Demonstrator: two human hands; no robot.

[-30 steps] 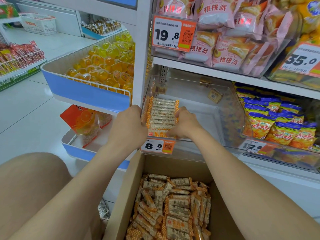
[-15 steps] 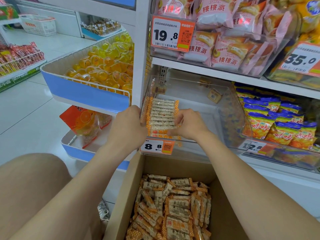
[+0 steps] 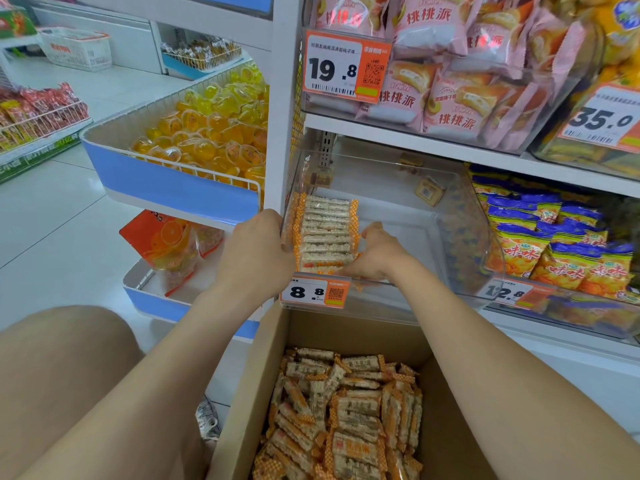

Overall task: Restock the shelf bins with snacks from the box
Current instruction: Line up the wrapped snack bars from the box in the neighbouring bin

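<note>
The cardboard box (image 3: 450,427) below held loose snack bars (image 3: 346,410); the clear bin (image 3: 460,237) above held one neat row (image 3: 325,230) against its left wall. The left hand (image 3: 256,251) braced that wall, its grip hidden, while the right hand (image 3: 379,254) had its fingers (image 3: 348,270) grasping the row's near end, apparently squaring it; next, another handful was due.

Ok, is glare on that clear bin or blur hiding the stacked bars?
Head view: even light; faint reflections on the clear plastic bin wall, yet the row of orange-edged snack bars reads sharply; blue-and-orange chip bags at right look soft; white shelf edge bows.
</note>
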